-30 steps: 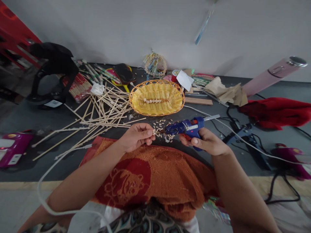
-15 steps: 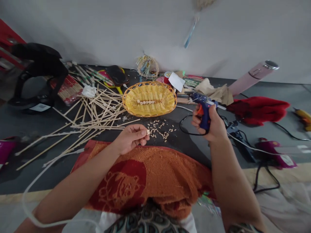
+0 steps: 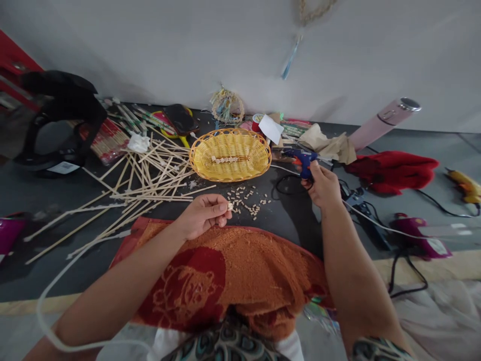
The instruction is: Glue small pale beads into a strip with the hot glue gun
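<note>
Between thumb and fingertips, my left hand (image 3: pixel 205 214) pinches a small piece of cut wooden stick (image 3: pixel 230 206) over the near edge of the dark table. Just beyond it lie several loose short stick pieces (image 3: pixel 248 200). My right hand (image 3: pixel 323 186) grips a blue hot glue gun (image 3: pixel 307 165) by its handle, low over the table, with the nozzle toward the left. Behind the pieces stands a yellow woven basket (image 3: pixel 231 170), holding a short row of joined stick pieces (image 3: pixel 224 159).
A heap of long wooden sticks (image 3: pixel 158 170) spreads left of the basket. An orange towel (image 3: pixel 255 260) covers my lap and the table edge. A pink flask (image 3: pixel 385 123), a red cloth (image 3: pixel 394 171) and a yellow glue gun (image 3: pixel 464 184) are at the right, among cables.
My right hand has lowered the glue gun toward the table and moved it slightly left. My left hand keeps its pinch in nearly the same place.
</note>
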Tool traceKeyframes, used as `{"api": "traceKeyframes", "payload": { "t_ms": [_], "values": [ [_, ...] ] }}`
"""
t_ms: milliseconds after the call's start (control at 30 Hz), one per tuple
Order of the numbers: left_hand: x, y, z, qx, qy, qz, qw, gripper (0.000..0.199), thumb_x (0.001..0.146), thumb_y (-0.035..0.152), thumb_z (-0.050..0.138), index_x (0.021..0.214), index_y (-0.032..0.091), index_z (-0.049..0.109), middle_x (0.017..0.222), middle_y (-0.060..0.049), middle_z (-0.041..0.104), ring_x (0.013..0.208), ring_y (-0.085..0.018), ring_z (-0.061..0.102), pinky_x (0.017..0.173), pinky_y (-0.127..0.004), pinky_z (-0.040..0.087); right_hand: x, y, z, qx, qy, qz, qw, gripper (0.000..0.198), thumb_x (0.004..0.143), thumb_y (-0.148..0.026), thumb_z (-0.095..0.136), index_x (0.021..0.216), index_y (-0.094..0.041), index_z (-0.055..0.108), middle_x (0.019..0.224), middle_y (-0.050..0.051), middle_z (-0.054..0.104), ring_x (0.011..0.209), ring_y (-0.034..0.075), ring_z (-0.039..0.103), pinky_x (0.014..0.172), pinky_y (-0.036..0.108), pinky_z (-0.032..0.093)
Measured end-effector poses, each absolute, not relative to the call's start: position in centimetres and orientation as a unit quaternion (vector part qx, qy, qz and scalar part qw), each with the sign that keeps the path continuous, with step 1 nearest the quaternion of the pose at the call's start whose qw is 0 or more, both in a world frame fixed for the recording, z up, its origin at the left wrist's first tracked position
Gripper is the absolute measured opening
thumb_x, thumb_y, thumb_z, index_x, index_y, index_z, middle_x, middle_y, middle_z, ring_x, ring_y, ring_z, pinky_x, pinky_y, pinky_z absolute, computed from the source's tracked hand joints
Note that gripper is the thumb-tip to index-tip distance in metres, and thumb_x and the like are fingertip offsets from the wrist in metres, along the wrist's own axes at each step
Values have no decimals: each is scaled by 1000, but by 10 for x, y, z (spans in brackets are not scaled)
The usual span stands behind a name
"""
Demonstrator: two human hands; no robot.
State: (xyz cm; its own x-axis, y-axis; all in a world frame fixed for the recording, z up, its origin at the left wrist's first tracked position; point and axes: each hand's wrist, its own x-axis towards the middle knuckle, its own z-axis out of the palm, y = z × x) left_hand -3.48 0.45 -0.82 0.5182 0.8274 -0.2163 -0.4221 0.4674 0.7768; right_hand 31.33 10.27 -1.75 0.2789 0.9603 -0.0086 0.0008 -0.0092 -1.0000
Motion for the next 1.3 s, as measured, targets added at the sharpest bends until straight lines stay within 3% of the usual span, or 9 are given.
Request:
{"api": "traceKeyframes", "payload": {
  "t_ms": [133,233,367,700,933,1100,1300],
  "values": [
    [-35,5,-8,339,305,386,802,19,79,27,71,79,11,61,74,-5,67,56,-8,57,55,-20,45,325,111,-32,-614,-452,300,573,42,80,-55,63,99,-18,65,71,-1,60,53,9,53,46,20,48],
    [-35,5,-8,336,304,383,805,18,79,27,71,79,12,61,73,-5,67,56,-8,57,54,-20,44,331,113,-41,-631,-483,229,563,43,80,-46,64,110,-16,62,90,5,66,74,15,62,68,30,56],
    [-35,4,-8,332,308,384,805,19,79,27,72,79,12,62,73,-5,67,56,-8,57,54,-20,44,336,117,-49,-629,-533,177,537,40,80,-35,64,114,-14,61,104,10,68,96,19,64,92,40,49],
    [-34,4,-8,338,304,383,804,19,79,27,72,78,11,62,73,-5,66,56,-8,57,55,-20,45,336,114,-37,-690,-606,40,394,31,86,-26,47,106,-17,69,103,10,70,96,25,63,89,42,46],
    [-34,5,-8,342,300,382,805,17,80,26,71,79,11,62,73,-5,67,56,-8,58,55,-20,45,320,99,-17,-669,-648,-52,360,29,84,-24,52,111,-21,64,119,9,63,115,27,51,102,50,35],
    [-34,4,-8,339,301,379,807,18,80,27,71,78,12,62,74,-5,67,56,-8,58,55,-20,45,274,67,13,-556,-736,32,386,20,88,-25,55,104,-22,66,106,7,65,105,24,55,93,42,43],
    [-34,4,-7,340,296,383,806,16,81,25,70,78,12,62,72,-4,66,55,-8,57,54,-20,44,224,39,14,-379,-862,194,275,13,90,-19,55,95,-21,67,91,6,68,89,20,57,85,38,44]
  ]
}}
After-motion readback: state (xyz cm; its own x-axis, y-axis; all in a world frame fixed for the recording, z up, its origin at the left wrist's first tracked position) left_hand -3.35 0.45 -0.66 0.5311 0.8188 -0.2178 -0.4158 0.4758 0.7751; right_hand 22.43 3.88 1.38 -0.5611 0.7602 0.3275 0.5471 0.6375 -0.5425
